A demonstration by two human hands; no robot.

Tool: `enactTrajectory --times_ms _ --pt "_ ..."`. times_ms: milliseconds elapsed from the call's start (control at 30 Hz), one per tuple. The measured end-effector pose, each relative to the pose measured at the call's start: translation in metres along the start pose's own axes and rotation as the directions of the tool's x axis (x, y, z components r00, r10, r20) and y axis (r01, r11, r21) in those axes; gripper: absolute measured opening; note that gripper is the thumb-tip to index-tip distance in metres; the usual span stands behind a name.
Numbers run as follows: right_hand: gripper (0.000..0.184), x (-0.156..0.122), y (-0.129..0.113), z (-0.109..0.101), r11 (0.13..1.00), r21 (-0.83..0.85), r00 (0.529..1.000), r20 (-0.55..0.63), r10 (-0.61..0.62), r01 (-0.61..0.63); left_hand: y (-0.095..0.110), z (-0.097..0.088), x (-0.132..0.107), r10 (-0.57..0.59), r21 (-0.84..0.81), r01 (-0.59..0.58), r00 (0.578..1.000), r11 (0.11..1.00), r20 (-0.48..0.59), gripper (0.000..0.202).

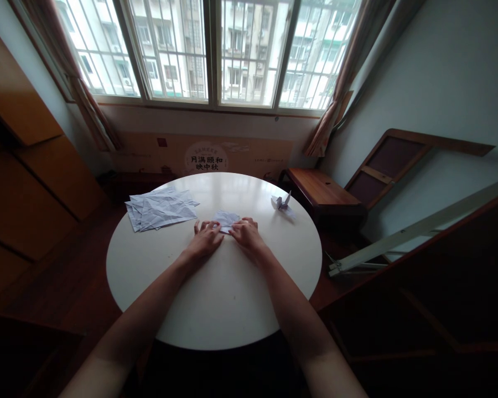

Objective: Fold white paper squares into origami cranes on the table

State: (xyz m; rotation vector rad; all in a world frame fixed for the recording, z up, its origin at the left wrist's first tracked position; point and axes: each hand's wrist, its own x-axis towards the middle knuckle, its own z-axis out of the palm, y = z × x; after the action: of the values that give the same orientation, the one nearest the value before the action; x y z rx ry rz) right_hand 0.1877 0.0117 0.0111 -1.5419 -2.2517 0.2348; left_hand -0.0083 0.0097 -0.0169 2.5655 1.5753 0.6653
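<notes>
A small piece of folded white paper [227, 215] lies on the tabletop just beyond the middle, between the two hands and flat against the surface. The left hand [207, 235] has its fingers and thumb closed on the paper's left side; the right hand [246, 232] grips the right side the same way, and the two thumbs sit close together at the near edge. I can't make out the exact folds under the fingertips. Both bare forearms reach in over the round white table [219, 309], whose top has a soft shine toward the window.

Left of the hands, near the far rim, lies a loose pile of creased paper sheets [161, 210], corners fanned unevenly. Over on the right, well apart from that pile, stands a finished paper crane [283, 203], wings raised.

Past the table, a tan printed panel [149, 149] with dark Chinese characters runs below the barred window [249, 55]. Gathered curtains [81, 91] hang at both sides. A low wooden table [326, 187] stands to the right, and orange-brown cabinets [45, 188] line the left.
</notes>
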Motion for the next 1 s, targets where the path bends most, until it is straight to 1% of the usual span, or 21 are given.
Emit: enactTrajectory --times_ms 133,233,333,433,500,567,667,767,867,1000 --pt "0.033 0.001 -0.006 -0.002 0.996 0.085 0.999 0.021 -0.034 0.032 0.001 0.000 0.001 0.038 -0.032 -0.037 0.998 0.999 0.043 0.034" --pt "0.031 0.002 -0.006 -0.002 0.996 0.093 1.000 -0.007 -0.001 0.002 0.002 -0.001 0.002 0.090 -0.075 -0.084 0.993 0.994 0.082 0.032" --pt "0.031 0.003 -0.003 -0.002 0.992 0.046 0.990 -0.075 0.116 -0.113 0.003 -0.003 0.002 0.123 -0.141 -0.107 0.987 0.984 0.108 0.030" --pt "0.034 0.003 0.002 -0.003 0.961 0.007 0.953 -0.129 0.274 -0.275 0.003 -0.005 0.003 0.161 -0.225 -0.131 0.980 0.965 0.117 0.024" --pt "0.037 0.003 0.005 -0.003 0.934 -0.006 0.926 -0.133 0.354 -0.358 0.002 -0.005 0.003 0.193 -0.285 -0.157 0.976 0.946 0.100 0.021" --pt "0.038 0.003 0.007 -0.001 0.914 -0.014 0.909 -0.116 0.401 -0.405 0.001 -0.004 0.003 0.221 -0.335 -0.189 0.974 0.923 0.059 0.019" --pt "0.038 0.004 0.009 0.002 0.904 -0.029 0.902 -0.081 0.424 -0.427 0.001 -0.003 0.004 0.263 -0.402 -0.244 0.965 0.883 -0.007 0.017" --pt "0.036 0.004 0.009 0.004 0.904 -0.034 0.904 -0.072 0.422 -0.426 0.003 -0.004 0.004 0.290 -0.433 -0.280 0.956 0.857 -0.043 0.018" --pt "0.035 0.004 0.011 0.005 0.908 -0.015 0.905 -0.087 0.416 -0.419 0.006 -0.004 0.004 0.290 -0.411 -0.290 0.955 0.864 -0.064 0.022" --pt "0.029 0.004 0.012 0.007 0.912 0.019 0.905 -0.116 0.408 -0.409 0.003 0.001 0.005 0.291 -0.380 -0.297 0.954 0.876 -0.075 0.023"
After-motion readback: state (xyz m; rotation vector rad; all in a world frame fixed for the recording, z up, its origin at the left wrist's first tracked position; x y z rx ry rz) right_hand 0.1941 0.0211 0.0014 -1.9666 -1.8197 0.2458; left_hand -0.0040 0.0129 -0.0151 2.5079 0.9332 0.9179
